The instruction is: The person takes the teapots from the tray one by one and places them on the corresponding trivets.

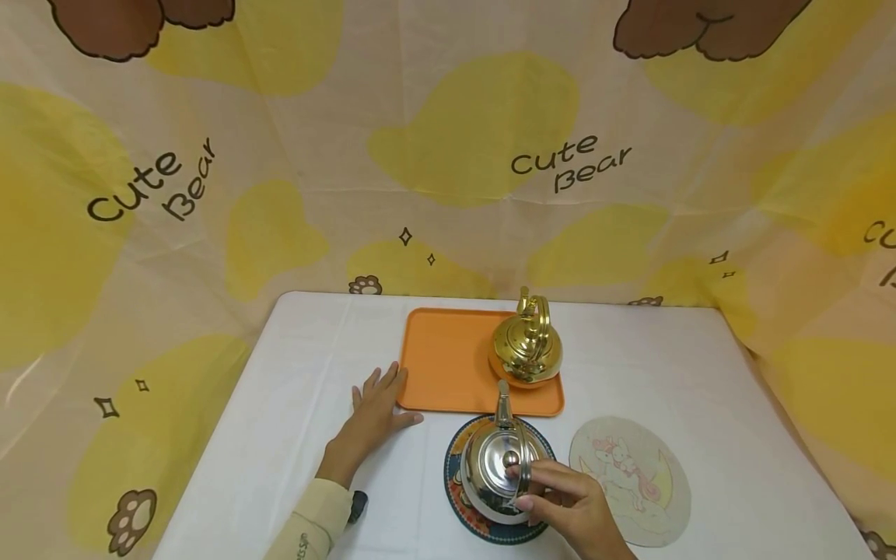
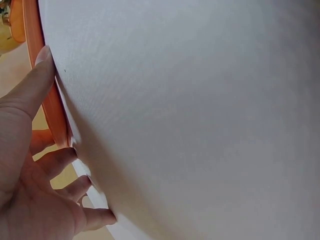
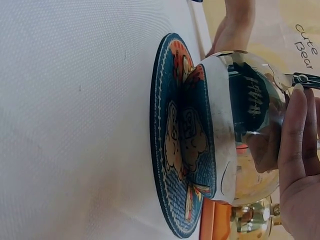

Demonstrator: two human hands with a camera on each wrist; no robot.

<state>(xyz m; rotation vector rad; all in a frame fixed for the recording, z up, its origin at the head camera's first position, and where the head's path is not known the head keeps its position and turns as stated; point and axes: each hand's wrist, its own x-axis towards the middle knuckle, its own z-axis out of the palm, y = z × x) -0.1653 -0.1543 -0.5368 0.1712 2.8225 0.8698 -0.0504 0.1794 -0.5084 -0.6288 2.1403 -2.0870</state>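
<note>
near the front of the white surface (image 1: 336, 334), a silver kettle (image 1: 486, 467) sits over a round patterned mat (image 1: 500, 534), its spout aimed away from me. watching over my camera feeds, i see the right hand (image 1: 577, 502) gripping the kettle's looped handle, thumb and fingers bent about it. off to the left, the left hand (image 1: 378, 408) holds nothing, its fingers spread and straight at the left edge of an orange tray (image 1: 444, 362); my left wrist view shows the thumb by the rim (whether every fingertip touches it, i can't tell). the two hands are well apart, with the patterned mat between them. a gold kettle (image 1: 528, 350) stands at the tray's right end, spout also turned away. just right of the silver kettle i make out a pale round mat (image 1: 654, 474) with a pinkish cartoon drawing. behind it all hangs a yellow-blotched backdrop (image 1: 462, 101) lettered "cute bear"
</note>
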